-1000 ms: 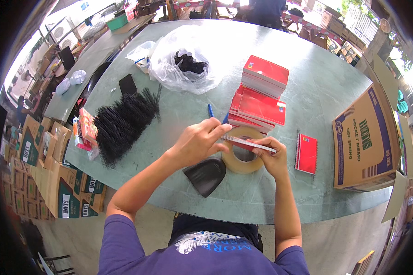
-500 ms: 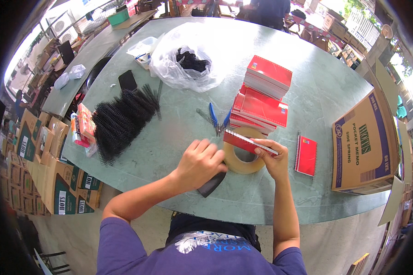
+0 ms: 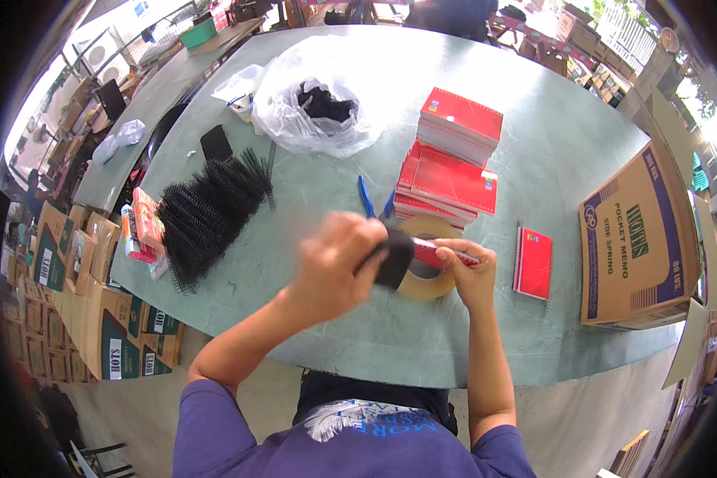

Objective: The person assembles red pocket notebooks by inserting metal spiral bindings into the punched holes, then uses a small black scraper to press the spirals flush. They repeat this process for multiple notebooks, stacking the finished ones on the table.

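Green tabletop [image 3: 426,350] curves at its near edge, with open room between there and the left hand [image 3: 336,267], whose grip is wrapped round a black scoop [image 3: 395,259]. The right hand [image 3: 473,277] clamps a red notebook [image 3: 429,256] in its grip, over a tape roll [image 3: 427,291]. Farther, a wide gap parts notebook stacks [image 3: 454,179] from a carton [image 3: 637,239].

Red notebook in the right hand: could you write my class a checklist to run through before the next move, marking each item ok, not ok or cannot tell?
1. Right hand grips the red notebook: ok.
2. Left hand free: not ok, it holds a black scoop-like piece.
3. Black piece touching the notebook: cannot tell, they overlap in this view.
4. Coil complete along the notebook's edge: cannot tell, too small and partly hidden.
5. Blue-handled pliers on the table: ok, left of the stacked notebooks.
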The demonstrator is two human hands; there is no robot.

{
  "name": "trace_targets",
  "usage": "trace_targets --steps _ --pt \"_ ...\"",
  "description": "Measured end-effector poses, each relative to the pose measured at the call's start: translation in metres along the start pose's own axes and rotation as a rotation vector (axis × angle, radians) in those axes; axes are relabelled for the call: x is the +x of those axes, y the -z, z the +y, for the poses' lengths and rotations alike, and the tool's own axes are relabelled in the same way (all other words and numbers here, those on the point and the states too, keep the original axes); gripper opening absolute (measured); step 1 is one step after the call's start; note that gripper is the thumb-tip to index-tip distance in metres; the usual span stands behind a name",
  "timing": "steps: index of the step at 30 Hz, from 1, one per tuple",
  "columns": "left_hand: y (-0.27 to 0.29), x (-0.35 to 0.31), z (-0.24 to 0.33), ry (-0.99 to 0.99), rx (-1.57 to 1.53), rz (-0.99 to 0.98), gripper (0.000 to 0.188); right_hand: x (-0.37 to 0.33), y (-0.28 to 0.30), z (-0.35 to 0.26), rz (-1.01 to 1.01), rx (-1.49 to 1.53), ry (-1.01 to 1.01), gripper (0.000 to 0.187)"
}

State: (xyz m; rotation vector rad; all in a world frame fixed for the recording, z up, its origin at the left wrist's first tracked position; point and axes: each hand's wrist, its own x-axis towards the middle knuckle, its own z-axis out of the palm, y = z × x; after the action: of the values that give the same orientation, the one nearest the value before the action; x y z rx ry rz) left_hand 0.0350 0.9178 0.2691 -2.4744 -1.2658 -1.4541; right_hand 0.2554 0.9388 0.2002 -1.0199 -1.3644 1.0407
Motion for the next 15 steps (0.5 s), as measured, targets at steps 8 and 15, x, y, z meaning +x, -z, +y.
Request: trace_targets --steps 8,15 --pt "-0.014 -0.007 -0.005 -0.01 0.043 -0.084 0.028 0.001 0.006 -0.001 -0.05 -0.037 -0.046 0.015" --pt "-0.006 -0.026 -0.002 0.271 -0.091 -0.267 0.034 0.002 0.006 -0.015 -0.095 -0.05 -0.052 0.012"
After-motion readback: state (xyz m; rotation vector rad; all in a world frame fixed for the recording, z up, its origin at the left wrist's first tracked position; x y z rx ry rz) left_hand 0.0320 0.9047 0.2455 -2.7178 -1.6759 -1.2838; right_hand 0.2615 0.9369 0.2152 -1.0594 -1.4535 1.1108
